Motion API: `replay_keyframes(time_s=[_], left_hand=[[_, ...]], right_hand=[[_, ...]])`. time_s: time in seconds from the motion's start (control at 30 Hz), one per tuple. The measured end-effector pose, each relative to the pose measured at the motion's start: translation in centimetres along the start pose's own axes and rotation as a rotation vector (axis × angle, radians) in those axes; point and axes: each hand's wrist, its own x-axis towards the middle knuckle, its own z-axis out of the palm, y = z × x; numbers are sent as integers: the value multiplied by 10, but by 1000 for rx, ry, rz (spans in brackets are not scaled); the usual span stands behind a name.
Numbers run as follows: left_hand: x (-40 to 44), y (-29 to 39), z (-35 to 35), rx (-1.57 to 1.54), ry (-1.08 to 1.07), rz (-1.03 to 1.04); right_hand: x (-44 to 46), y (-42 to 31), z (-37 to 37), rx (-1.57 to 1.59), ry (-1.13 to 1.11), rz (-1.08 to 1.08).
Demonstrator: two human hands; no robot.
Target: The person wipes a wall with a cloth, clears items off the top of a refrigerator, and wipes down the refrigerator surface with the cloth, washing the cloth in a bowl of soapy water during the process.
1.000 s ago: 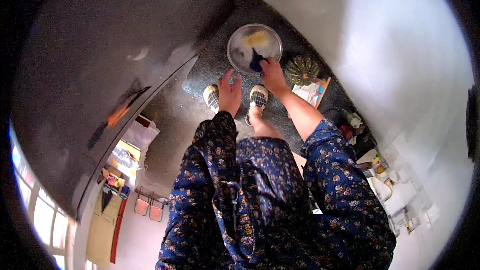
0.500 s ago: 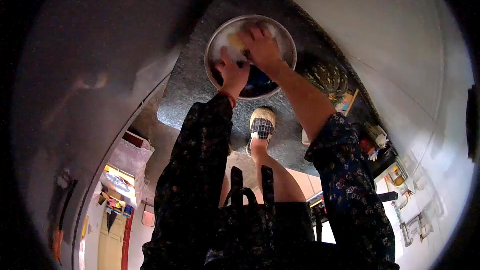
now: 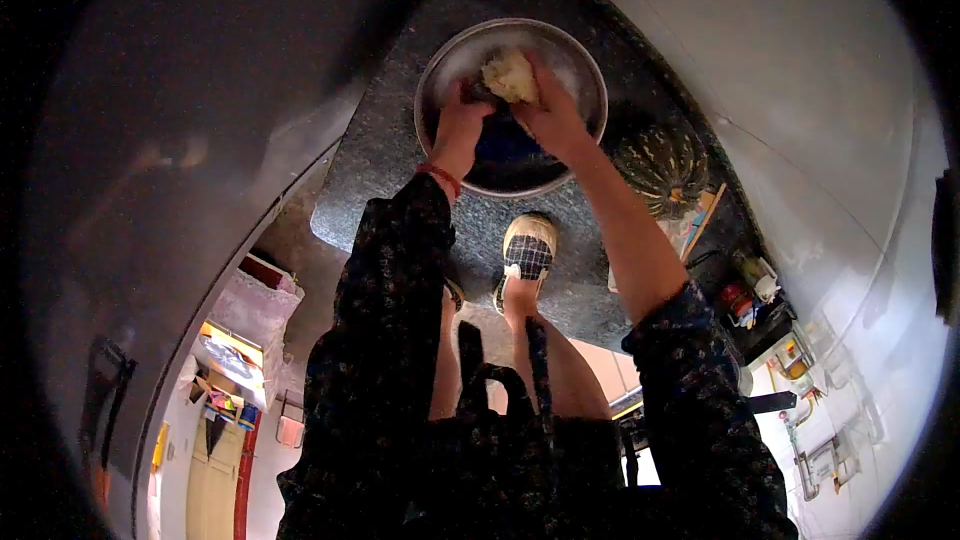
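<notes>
I'm seeing the pale yellow lump (image 3: 508,76) sitting within the basin's (image 3: 592,80) far half, directly left of the right hand (image 3: 548,112), the nearer one, which is pinching it; no long axis is showing. The left hand (image 3: 461,125) is curling inside the left rim; I can't tell whether it's gripping. The surface (image 3: 375,165) is giving more room leftward, with a squash (image 3: 664,172) sitting at right.

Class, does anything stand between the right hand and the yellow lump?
Nothing visible does: the right hand appears to touch the yellow lump inside the round pan. The pumpkin sits outside it, out of the way.
</notes>
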Motion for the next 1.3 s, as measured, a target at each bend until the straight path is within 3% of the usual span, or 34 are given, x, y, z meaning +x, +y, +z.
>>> replay_keyframes(time_s=[0.07, 0.17, 0.27, 0.37, 0.47, 0.57, 0.67, 0.77, 0.87, 0.97, 1.0, 1.1, 1.2, 1.23, 1.3], left_hand=[[-3, 0, -6, -280, -36, -55], [-9, 21, -5, 375, -39, 39], [3, -13, -8, 192, -98, 122], [-6, 1, -5, -207, -82, -45], [1, -11, -9, 212, -105, 183], [7, 7, -1, 707, 105, 136], [3, 6, 3, 711, 87, 368], [-2, -21, 10, 1057, 105, 586], [3, -58, 12, 1101, 187, 614], [-6, -34, 14, 645, 94, -123], [-4, -34, 13, 1015, -85, -17], [0, -33, -2, 2088, -690, 351], [-4, -29, -3, 2129, -651, 286], [-5, -29, -3, 2141, -639, 268], [-5, -32, -2, 1428, -463, -20]], right_hand=[[-13, -14, 2, 368, 59, -21], [-22, -14, 0, 518, 13, 207], [-14, -13, 11, 669, -9, 378], [-10, -5, 14, 870, 13, 407], [-2, 31, 11, 298, 11, 195], [0, 25, 2, 6, 183, 11], [1, 2, -13, -448, 216, 17], [-4, 13, -2, -697, 343, -263], [-24, -16, 1, -961, 354, -401], [-53, -15, 11, -659, -23, -237], [-61, -5, 19, -565, -45, -73], [-66, 15, 36, -595, 241, 107], [-47, 30, 47, -551, 453, 43], [-44, 29, 48, -577, 400, 127], [-39, 25, 49, -632, 286, 289]])
